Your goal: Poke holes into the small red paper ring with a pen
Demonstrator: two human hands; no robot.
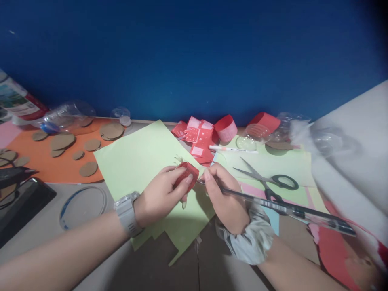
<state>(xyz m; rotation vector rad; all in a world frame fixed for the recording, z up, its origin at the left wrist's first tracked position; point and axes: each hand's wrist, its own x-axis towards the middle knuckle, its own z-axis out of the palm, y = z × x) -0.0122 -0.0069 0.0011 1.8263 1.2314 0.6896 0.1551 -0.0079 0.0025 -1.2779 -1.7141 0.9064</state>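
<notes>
My left hand (166, 194), with a grey watch (127, 213) on its wrist, pinches a small red paper piece (188, 176) that has pale fringed bits at its upper left. Close on the right, my right hand (226, 198) is closed round a long dark pen (273, 205), whose tip points at the red piece. A grey-green scrunchie (254, 238) circles the right wrist. Both hands are above light green paper sheets (133, 161). Black-handled scissors (266, 180) lie open to the right of my right hand.
Cardboard discs (62, 141) lie on orange paper (45, 169) at the left, near a clear bottle (68, 115). Red and pink paper pieces (201, 137) and a white marker (232, 149) stand behind my hands. A blue wall (194, 56) bounds the back. White material (360, 149) is at the right.
</notes>
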